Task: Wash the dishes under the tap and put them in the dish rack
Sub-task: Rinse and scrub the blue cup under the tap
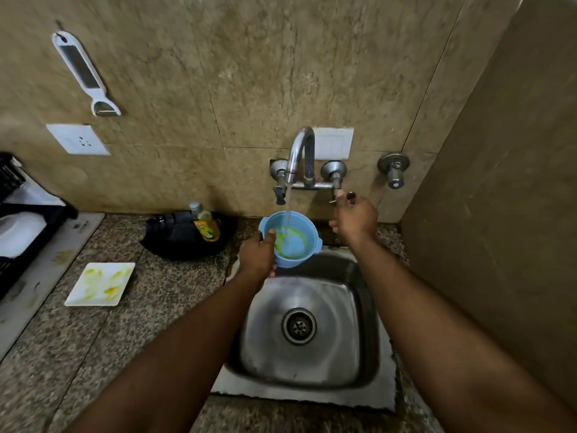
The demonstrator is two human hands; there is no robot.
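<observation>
- The sink (368,323) lies nearest, a steel basin set into the speckled desk (103,345), with the drain at its middle and nothing lying in it.
- Both forearms reach forward over the basin, the left one over its left rim, the right one over its right side.
- The left hand (257,256) grips the blue bowl (295,245) by its near-left rim, thumb hooked inside over the edge and fingers wrapped beneath, so the bowl hangs above the far edge of the sink with its mouth tipped toward the camera.
- Yellow-green residue rings the inside of the bowl, and the water stream (288,203) falls into it close to the left wall.
- The right hand (354,218) is just right of the bowl and a little beyond it, apart from it, with its fingertips at the small lever under the right valve (334,171); whether they pinch the lever or only touch it I cannot tell.
- The relation that counts, as I judge it: the bowl sits directly left of the right hand, so a short sideways reach would bring that hand in to scrub the residue while the left hand holds.
- To the left on the desk a soiled white square plate (100,284) waits, well apart from the sink.
- Farther left stands the black dish rack (29,242), nearer the left hand.
- The tap (300,153) arches from the wall above the bowl.
</observation>
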